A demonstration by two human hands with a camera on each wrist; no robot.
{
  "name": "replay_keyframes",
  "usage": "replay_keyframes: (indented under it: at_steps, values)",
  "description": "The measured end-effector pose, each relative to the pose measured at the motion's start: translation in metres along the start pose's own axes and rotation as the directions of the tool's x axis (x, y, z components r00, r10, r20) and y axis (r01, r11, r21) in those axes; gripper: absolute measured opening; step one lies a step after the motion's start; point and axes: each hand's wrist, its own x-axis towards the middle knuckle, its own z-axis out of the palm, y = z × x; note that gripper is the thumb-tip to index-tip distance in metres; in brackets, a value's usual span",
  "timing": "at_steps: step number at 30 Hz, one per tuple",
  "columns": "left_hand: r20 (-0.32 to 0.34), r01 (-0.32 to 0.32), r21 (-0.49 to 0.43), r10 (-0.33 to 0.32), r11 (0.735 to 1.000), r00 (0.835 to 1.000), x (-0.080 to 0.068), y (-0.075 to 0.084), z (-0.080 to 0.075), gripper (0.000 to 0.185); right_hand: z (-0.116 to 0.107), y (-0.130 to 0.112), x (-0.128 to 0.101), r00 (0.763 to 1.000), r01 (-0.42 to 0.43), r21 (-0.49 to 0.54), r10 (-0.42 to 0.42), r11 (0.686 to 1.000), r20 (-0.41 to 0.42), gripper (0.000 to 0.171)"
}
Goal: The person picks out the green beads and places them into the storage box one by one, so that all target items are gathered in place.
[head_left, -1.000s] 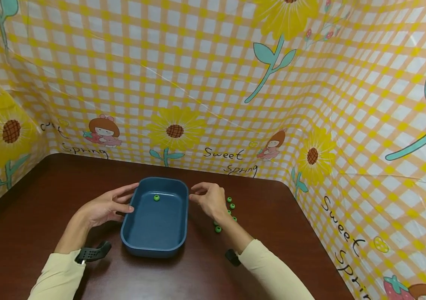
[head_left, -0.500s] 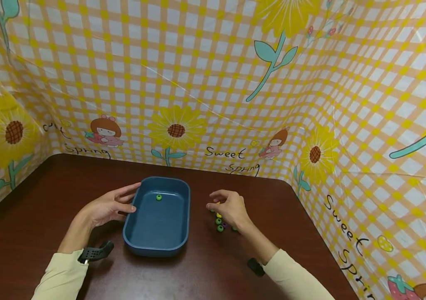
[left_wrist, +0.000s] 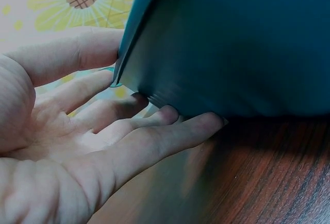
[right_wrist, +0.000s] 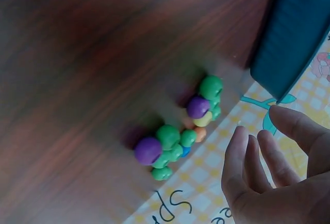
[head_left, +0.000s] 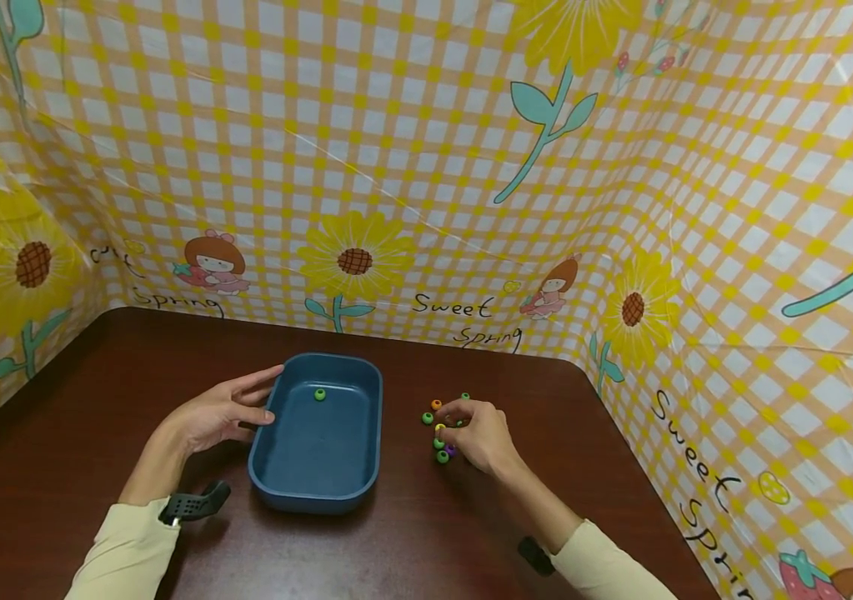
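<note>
A deep blue rectangular bin (head_left: 313, 454) stands on the table with one green bead (head_left: 319, 395) inside near its far end. At the bin's left side my left hand (head_left: 208, 417) holds it, thumb over the rim and fingers along the outer wall; the left wrist view shows the fingertips low on that wall. My right hand (head_left: 484, 435) is over a small cluster of beads to the right of the bin, thumb and fingers apart with nothing between them in the right wrist view. Closest to its thumb lies a yellow bead (head_left: 439, 427). The hand hides part of the cluster.
Around the right hand lie an orange bead (head_left: 437, 405), several green beads (head_left: 443, 457) and a purple bead (head_left: 451, 450). A blue bead (right_wrist: 186, 152) shows in the right wrist view. A patterned cloth (head_left: 396, 167) walls the table's back and sides.
My right hand has moved from the bin's right edge rightward and down to the beads, uncovering some of them. The left hand stays at the bin.
</note>
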Motion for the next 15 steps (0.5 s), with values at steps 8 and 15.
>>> replay_keyframes:
  at_steps: [8,15]
  values:
    - [-0.002,0.0,0.004,0.001,1.0,1.0,0.001,0.001,0.001,0.086,0.0,0.011,-0.013,1.0,0.009,-0.006,-0.009,1.0,0.009,0.021]
    - [-0.002,0.003,0.01,-0.003,1.0,1.0,0.0,0.002,0.001,0.086,0.006,0.019,-0.019,1.0,0.023,-0.035,-0.023,0.999,0.006,0.018]
